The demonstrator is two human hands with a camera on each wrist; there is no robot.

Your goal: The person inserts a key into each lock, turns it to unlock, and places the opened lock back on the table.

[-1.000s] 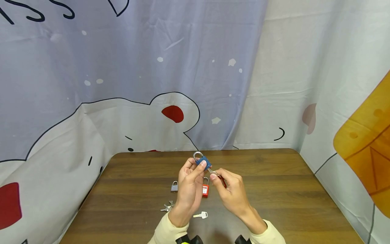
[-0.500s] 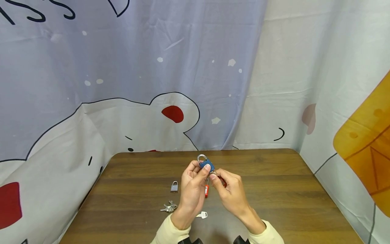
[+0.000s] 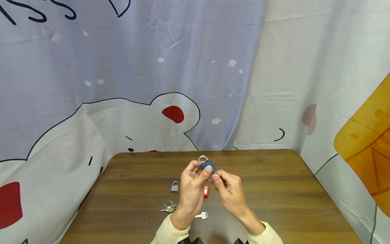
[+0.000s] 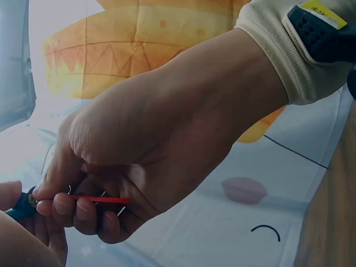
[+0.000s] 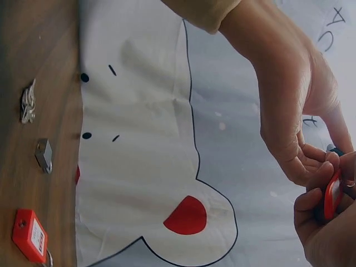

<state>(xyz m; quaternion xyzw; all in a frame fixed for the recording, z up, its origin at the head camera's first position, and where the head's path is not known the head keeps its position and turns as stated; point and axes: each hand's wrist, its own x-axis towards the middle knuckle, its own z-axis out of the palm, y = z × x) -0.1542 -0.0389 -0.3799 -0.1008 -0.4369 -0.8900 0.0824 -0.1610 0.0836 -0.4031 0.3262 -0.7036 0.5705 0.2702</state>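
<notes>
In the head view my left hand [image 3: 190,193] grips a blue padlock [image 3: 208,165] by its body, thumb across the front and shackle upward. My right hand [image 3: 233,195] pinches a metal piece at the lock's lower end; fingers hide most of it. Curled in the right fingers is a red object [image 5: 334,194], seen in the right wrist view, and as a thin red strip [image 4: 103,199] in the left wrist view. The two hands meet at the padlock. Behind the left hand a red padlock [image 3: 206,191] with a white label is partly covered.
On the wooden table [image 3: 274,203] lie a small grey padlock [image 3: 174,187], a bunch of keys [image 3: 169,207] and a single key [image 3: 204,215] beside the left wrist. A patterned curtain [image 3: 137,67] hangs behind the table.
The blue padlock and left hand have moved slightly right and down, closer to the right hand. The key shaft visible between them earlier is now hidden.
</notes>
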